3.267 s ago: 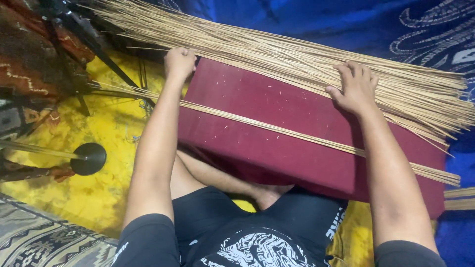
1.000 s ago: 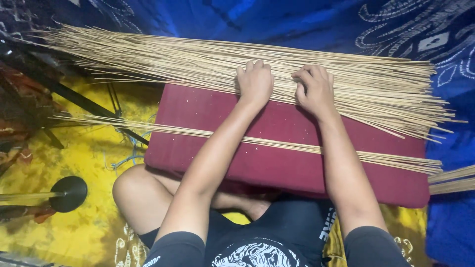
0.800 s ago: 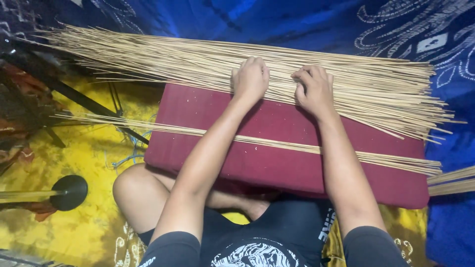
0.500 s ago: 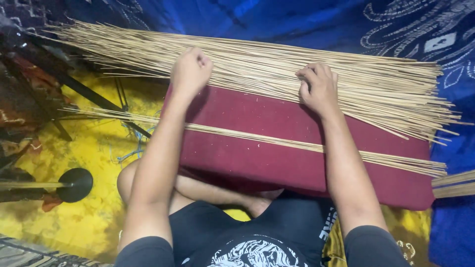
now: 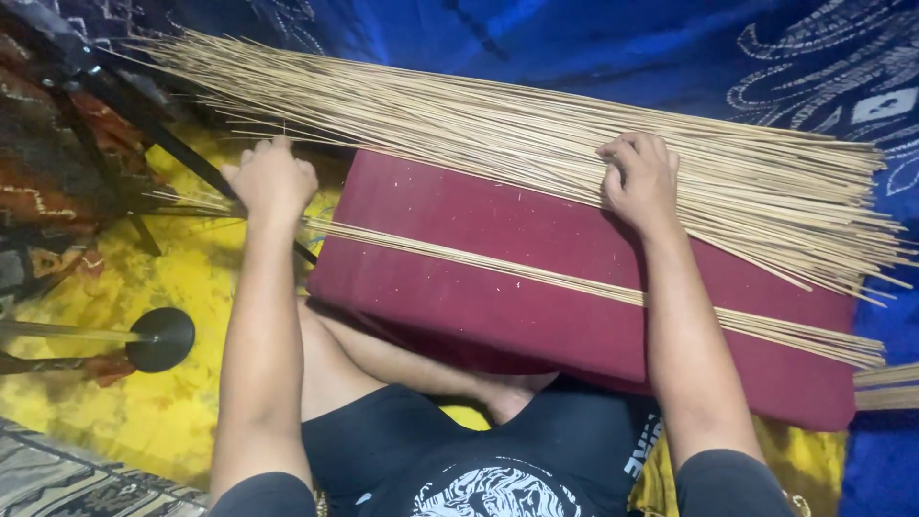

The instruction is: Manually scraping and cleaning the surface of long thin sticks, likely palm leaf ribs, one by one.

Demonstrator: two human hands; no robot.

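Note:
A wide heap of thin tan sticks [image 5: 498, 134] lies across the far edge of a dark red cushion [image 5: 536, 239] resting on my lap. A small separate bundle of sticks [image 5: 593, 285] crosses the cushion's middle. My left hand [image 5: 273, 179] is past the cushion's left end, fingers curled around a few stick ends. My right hand [image 5: 639, 180] rests on the heap near the cushion's far edge, fingers bent and pinching sticks.
A yellow patterned cloth [image 5: 105, 402] covers the floor at left, blue patterned cloth [image 5: 593, 48] lies beyond the sticks. A black round-based stand [image 5: 158, 338] and dark metal legs [image 5: 144, 134] sit at left. More stick ends [image 5: 885, 385] poke in at the right edge.
My left hand has slid leftward along the sticks, from beside the right hand out past the cushion's left end. The right hand has stayed in place on the heap.

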